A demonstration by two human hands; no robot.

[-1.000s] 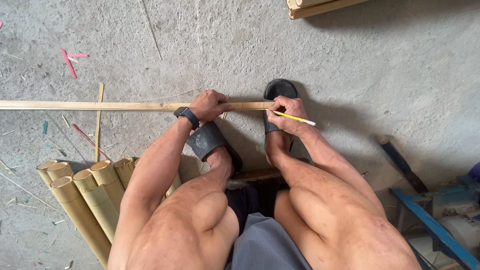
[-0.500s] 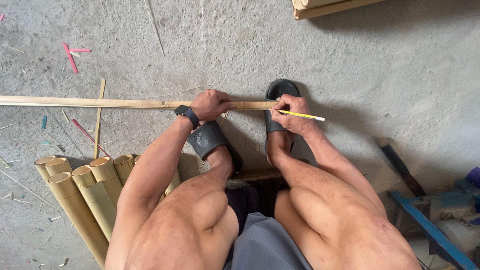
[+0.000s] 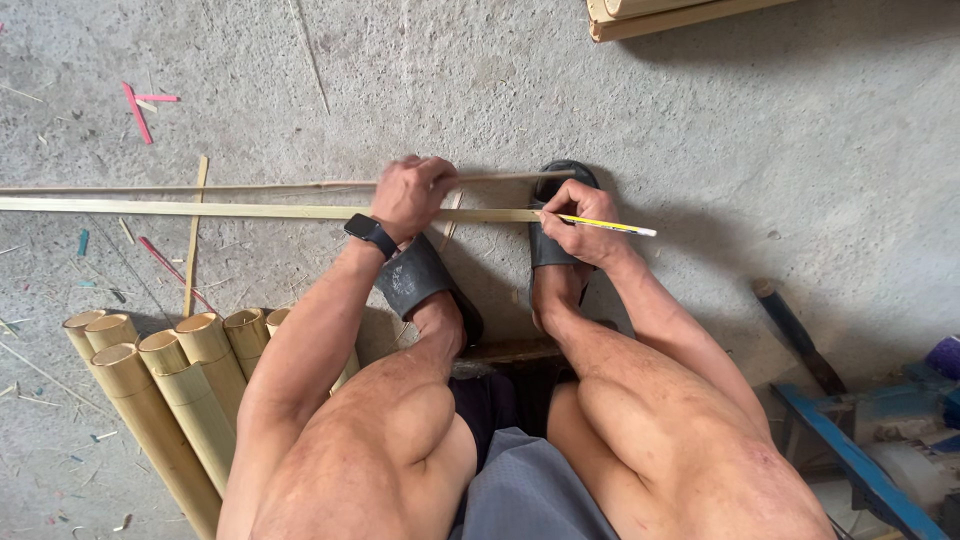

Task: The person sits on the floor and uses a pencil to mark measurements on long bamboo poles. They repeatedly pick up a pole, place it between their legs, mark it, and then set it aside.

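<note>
A long flat bamboo strip (image 3: pixel 200 209) lies across the concrete floor from the left edge to my feet. My left hand (image 3: pixel 412 193), with a black watch on the wrist, grips this strip from above and also touches a thinner stick (image 3: pixel 250 186) just behind it. My right hand (image 3: pixel 580 222) holds a yellow pencil (image 3: pixel 610 226) with its tip on the right end of the strip, over my right dark sandal (image 3: pixel 560 190). My left sandal (image 3: pixel 420 280) sits just below the strip.
A bundle of several cut bamboo tubes (image 3: pixel 160 390) lies at lower left. A dark-handled knife (image 3: pixel 795 335) and a blue frame (image 3: pixel 850 460) are at right. Wooden boards (image 3: pixel 680 15) lie at the top. Pink and teal scraps (image 3: pixel 140 108) litter the floor.
A thin stick now shows just behind the strip under my left hand, which shifted slightly up. My right hand with the pencil stays at the strip's right end.
</note>
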